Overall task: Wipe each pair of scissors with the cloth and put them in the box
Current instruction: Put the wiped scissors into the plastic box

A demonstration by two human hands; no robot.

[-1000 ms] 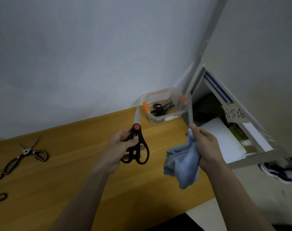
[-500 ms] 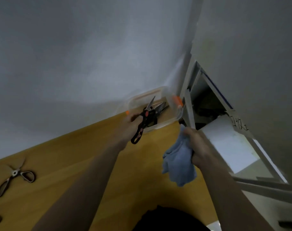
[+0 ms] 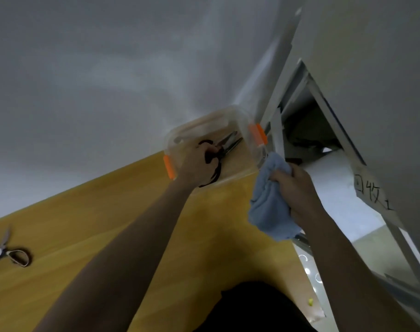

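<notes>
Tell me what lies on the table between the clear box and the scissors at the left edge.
Head view: only bare wooden table separates the box from those scissors; the left forearm passes above it.

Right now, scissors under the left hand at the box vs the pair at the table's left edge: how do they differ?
The black-handled scissors are in the clear box, held by the left hand; the steel scissors lie untouched on the wooden table, far from the box. The black-handled scissors' blades look nearly closed; the steel scissors' blades are spread. Both lie roughly flat.
</notes>
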